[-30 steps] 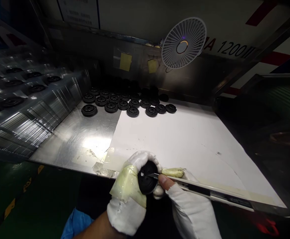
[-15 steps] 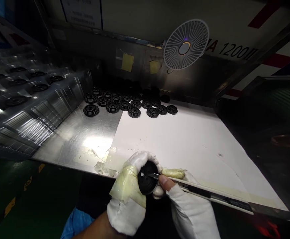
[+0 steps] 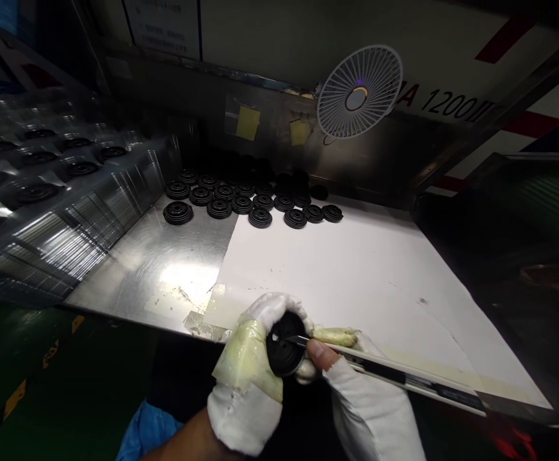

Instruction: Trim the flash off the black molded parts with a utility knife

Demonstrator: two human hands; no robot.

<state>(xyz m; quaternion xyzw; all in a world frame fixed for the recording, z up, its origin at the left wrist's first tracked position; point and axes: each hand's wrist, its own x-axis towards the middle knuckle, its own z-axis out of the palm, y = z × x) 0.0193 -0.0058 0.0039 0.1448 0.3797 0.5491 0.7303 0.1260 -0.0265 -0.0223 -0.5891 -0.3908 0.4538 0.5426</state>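
My left hand (image 3: pixel 246 378), in a white glove wrapped with yellowed tape, is shut around a round black rubber part (image 3: pixel 285 344), which hides part of the glove's palm. My right hand (image 3: pixel 363 400), also in a white glove with a bare fingertip, grips a long slim craft knife (image 3: pixel 404 376). The knife's thin blade tip rests on the rubber part's face near its small central hole. A yellowed, taped glove finger lies behind the part. The far side of the part is hidden.
Several similar black rubber parts (image 3: pixel 219 208) stand in rows on a steel table (image 3: pixel 164 256), partly on a white paper sheet (image 3: pixel 356 269). A shiny tray (image 3: pixel 58 218) holding more parts slopes at left. A small fan (image 3: pixel 358 92) hangs ahead. A blue sleeve (image 3: pixel 148 432) shows below.
The whole scene has shifted slightly in view as my head moved. Both hands stay in nearly the same grip, with the knife tip still on the rubber part.
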